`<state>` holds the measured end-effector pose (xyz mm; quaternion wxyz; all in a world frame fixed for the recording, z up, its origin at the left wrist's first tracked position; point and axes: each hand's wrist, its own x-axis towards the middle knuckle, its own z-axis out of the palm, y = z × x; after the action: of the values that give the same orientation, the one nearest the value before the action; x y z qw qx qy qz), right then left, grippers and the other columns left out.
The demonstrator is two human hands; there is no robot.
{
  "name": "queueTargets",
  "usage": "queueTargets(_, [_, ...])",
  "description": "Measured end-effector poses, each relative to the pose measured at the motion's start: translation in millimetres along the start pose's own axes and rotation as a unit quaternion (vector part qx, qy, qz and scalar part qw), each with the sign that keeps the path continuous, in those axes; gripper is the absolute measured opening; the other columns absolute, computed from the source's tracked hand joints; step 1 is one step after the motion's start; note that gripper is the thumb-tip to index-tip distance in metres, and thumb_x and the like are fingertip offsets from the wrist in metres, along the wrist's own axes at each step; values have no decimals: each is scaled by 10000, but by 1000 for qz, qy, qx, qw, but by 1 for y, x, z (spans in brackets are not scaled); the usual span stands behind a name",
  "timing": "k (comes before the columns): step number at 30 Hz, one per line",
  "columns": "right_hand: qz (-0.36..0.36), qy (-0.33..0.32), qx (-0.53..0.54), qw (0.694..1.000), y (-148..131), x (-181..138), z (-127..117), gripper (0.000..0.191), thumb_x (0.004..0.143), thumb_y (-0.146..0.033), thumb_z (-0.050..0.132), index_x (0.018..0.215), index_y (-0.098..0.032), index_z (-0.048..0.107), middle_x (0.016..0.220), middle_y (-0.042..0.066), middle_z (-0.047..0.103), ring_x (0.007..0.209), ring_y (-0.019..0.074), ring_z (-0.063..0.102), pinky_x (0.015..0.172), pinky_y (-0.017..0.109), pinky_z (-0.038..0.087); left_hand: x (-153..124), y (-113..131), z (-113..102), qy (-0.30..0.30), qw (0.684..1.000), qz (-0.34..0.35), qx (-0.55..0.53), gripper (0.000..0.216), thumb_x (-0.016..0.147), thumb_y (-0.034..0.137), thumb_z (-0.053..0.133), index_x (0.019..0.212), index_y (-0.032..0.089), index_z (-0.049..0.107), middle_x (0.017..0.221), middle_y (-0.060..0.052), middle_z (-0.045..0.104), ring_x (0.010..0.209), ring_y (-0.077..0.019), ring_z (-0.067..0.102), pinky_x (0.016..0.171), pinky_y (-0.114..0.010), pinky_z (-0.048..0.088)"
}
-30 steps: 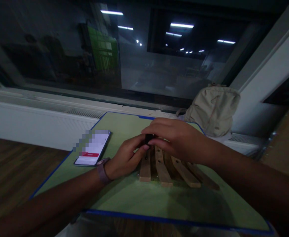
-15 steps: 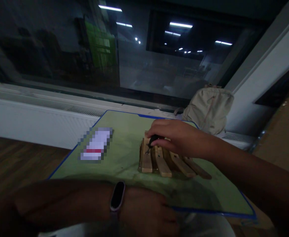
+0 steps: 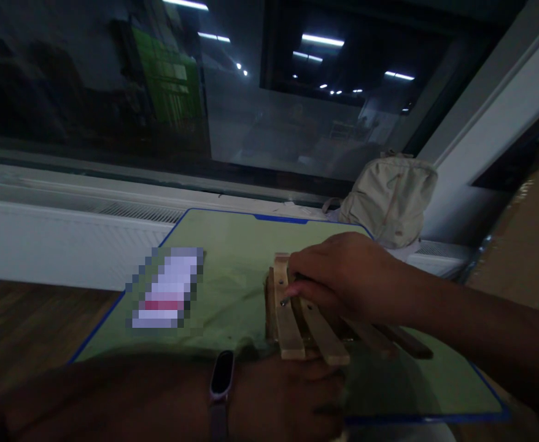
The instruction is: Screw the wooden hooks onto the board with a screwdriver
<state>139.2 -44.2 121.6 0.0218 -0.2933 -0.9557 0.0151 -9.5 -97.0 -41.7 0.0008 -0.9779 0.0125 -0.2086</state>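
Note:
My right hand (image 3: 343, 279) is closed around a small tool, apparently a screwdriver (image 3: 283, 301). Only its metal tip shows now, against the leftmost wooden slat (image 3: 288, 334); its handle is hidden in my fingers. That slat has a small dark hole or screw head above the tip. Another pale slat (image 3: 329, 344) lies beside it, and darker slats (image 3: 417, 345) fan out to the right, partly under my hand. My left hand (image 3: 292, 393), below a wristband (image 3: 222, 374), lies palm down at the slats' near ends, fingers stretched rightward and apart, dimly lit.
The slats rest on a brownish base (image 3: 269, 313) on a pale green tabletop (image 3: 232, 245) with a blue edge. A pixelated phone-like rectangle (image 3: 172, 282) lies left. Behind stand a beige backpack (image 3: 391, 193), a white radiator (image 3: 58, 245) and a dark window (image 3: 251, 123).
My left hand has come up to the near ends of the slats. The slats have shifted nearer me and rightward in view. My right hand now covers the tool's black handle.

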Motion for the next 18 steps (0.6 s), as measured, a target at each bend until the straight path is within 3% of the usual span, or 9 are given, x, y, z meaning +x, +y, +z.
queueTargets(4, [-36,14,108,993,6,-8,-3,125,994,-207,532,1080,-159,608,1057,107,660,843,194,621,713,297,463,-1,-1,4,-17,1000,20,-11,284,1013,302,485,1096,143,705,1201,-110,711,1211,-250,613,1069,-367,459])
queueTargets(7, [-60,12,148,987,11,-10,-2,153,999,-144,494,1114,-179,588,1064,82,668,883,174,632,744,274,472,-2,0,6,-15,1000,16,-7,227,991,287,525,1034,170,715,1193,-101,707,1185,-260,620,1030,-381,470])
queueTargets(10, [-52,47,89,994,15,-8,3,114,1038,-236,504,1047,-185,605,932,51,682,780,168,625,661,263,425,-2,1,5,-9,1000,-6,-6,204,984,277,535,999,185,717,1163,-88,708,1136,-252,635,971,-380,484])
queueTargets(14, [-39,65,-4,997,12,-3,9,276,1048,-387,515,862,-197,589,719,8,617,603,156,541,562,269,319,0,2,2,-16,1000,7,1,243,997,294,509,981,170,717,1110,-89,724,1142,-247,628,1006,-368,463])
queueTargets(18, [-50,39,42,997,3,-5,2,93,1002,-257,542,952,-187,580,924,69,640,734,177,580,611,274,392,2,2,2,-28,1000,2,-10,241,1004,282,501,939,185,712,1032,-66,722,1082,-237,646,981,-367,468])
